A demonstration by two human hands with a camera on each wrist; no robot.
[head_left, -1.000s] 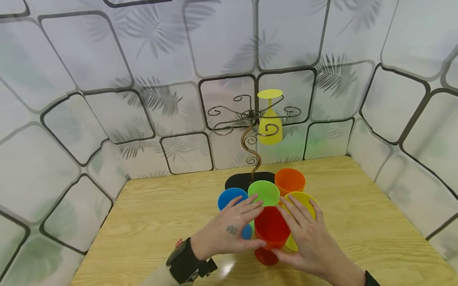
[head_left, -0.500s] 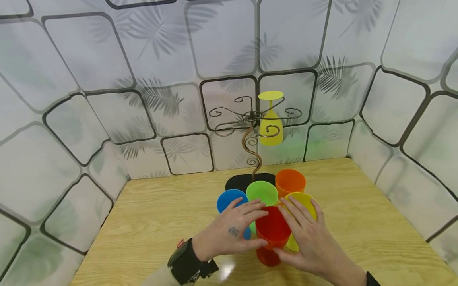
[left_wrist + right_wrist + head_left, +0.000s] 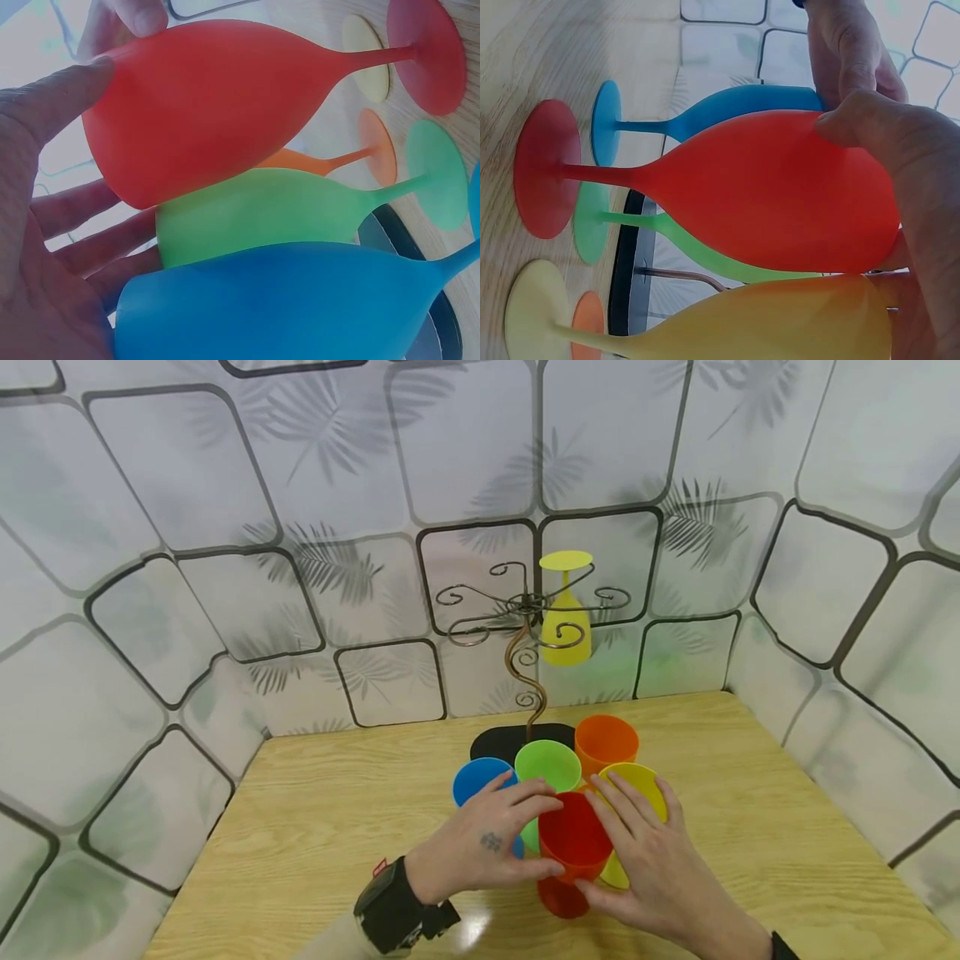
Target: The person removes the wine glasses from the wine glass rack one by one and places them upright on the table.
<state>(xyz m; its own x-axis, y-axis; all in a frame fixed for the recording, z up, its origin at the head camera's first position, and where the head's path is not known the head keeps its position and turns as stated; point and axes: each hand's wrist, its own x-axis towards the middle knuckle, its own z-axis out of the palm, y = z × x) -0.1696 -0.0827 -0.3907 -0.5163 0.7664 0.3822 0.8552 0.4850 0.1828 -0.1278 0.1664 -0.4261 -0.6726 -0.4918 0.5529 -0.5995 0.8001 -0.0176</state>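
A red plastic wine goblet (image 3: pixel 573 839) stands upright between my two hands. My left hand (image 3: pixel 487 843) has its thumb at the near rim and its fingers stretched toward the far side, below green and blue goblets in the left wrist view. On the other side, my right hand (image 3: pixel 648 852) rests its thumb on the red bowl near the rim. Its fingers reach over the yellow goblet (image 3: pixel 647 783). Close around stand the green goblet (image 3: pixel 547 767), the blue goblet (image 3: pixel 480 777) and, behind, the orange goblet (image 3: pixel 606 740).
A metal stand (image 3: pixel 527 602) with curled arms rises behind the goblets from a black base (image 3: pixel 495 743). From one arm a yellow goblet (image 3: pixel 566 639) hangs upside down. Patterned fabric walls surround the wooden table (image 3: pixel 337 810) at the back and sides.
The red goblet has shifted slightly to the right, with my left hand following it. The green goblet has edged left. My right hand has hardly moved.
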